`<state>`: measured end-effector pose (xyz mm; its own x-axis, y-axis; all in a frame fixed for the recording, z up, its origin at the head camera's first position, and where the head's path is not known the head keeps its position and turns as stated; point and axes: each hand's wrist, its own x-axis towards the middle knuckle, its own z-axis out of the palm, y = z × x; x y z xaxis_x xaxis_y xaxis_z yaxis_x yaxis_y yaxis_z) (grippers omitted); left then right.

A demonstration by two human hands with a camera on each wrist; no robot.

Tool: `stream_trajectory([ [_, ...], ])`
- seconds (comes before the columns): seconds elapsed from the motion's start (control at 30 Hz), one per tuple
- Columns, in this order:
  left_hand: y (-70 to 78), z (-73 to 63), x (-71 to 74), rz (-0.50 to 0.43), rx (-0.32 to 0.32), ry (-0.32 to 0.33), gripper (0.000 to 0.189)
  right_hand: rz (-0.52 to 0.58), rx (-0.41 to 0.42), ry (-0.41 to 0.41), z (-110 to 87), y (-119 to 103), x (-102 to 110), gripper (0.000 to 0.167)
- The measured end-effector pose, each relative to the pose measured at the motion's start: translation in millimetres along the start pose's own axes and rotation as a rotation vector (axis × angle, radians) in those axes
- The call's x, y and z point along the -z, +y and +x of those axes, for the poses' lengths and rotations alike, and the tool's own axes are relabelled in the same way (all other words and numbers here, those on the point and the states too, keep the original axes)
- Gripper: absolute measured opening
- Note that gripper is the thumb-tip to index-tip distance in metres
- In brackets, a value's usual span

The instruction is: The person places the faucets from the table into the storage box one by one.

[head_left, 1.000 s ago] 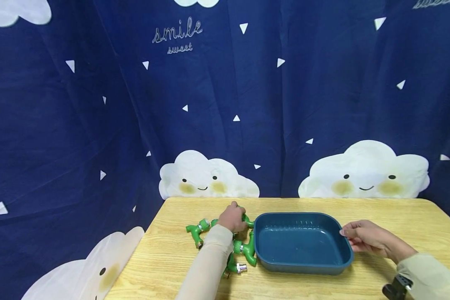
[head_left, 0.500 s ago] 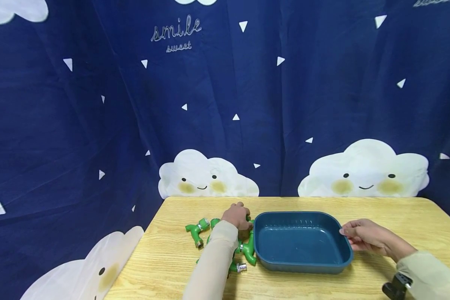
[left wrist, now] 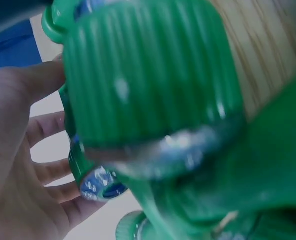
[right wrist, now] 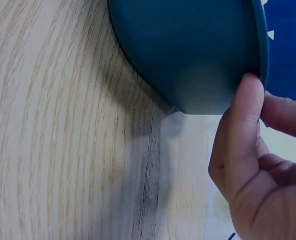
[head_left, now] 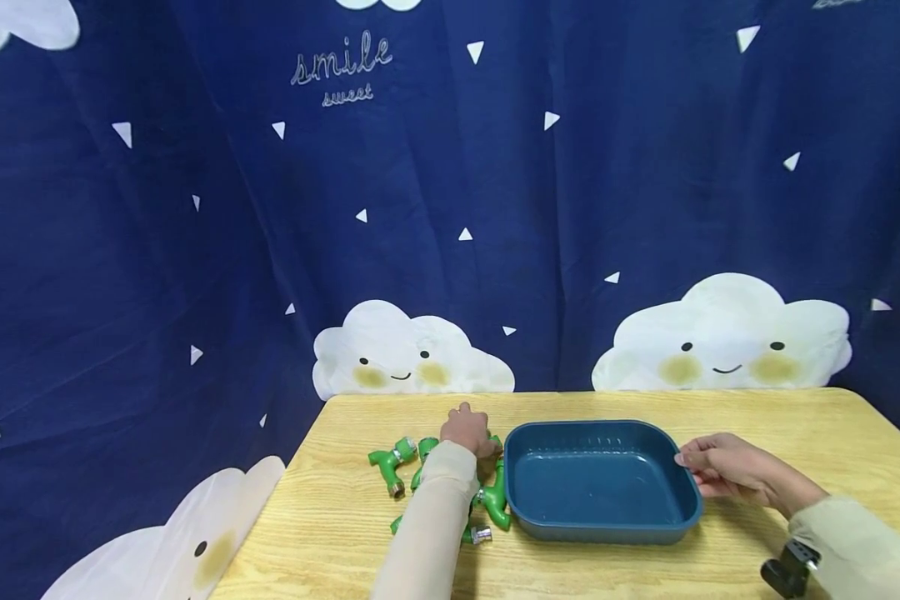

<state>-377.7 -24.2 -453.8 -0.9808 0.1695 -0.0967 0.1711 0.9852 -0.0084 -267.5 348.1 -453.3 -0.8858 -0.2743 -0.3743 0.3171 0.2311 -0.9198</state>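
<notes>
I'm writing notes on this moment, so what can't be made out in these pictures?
Head view: how many green taps there are; the left sleeve covers some.
Left wrist view: whether the left hand grips a tap; green taps in front hide fingertips.
Right wrist view: the inside of the blue tray, hidden by its outer wall; the tray's remainder, cut off by the top edge.

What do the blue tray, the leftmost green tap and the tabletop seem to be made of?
Blue tray: probably moulded plastic, smooth with a soft sheen; its floor catches highlights. Leftmost green tap: likely plastic, evenly coloured and slightly shiny, though painted metal is possible; its brownish end looks metallic. Tabletop: pale wood grain, perhaps real wood or printed laminate.
</notes>
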Motion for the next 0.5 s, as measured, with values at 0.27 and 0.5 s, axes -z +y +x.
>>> stream_trajectory([
  [0.27,5.2,11.8,-9.0,-0.016,0.081,-0.014,0.055,0.013,0.016,-0.033,-1.1,-1,0,0.014],
  [0.5,5.5,21.8,-17.3,-0.076,0.181,-0.026,0.062,0.009,0.017,-0.03,-2.5,-1,0,0.015],
])
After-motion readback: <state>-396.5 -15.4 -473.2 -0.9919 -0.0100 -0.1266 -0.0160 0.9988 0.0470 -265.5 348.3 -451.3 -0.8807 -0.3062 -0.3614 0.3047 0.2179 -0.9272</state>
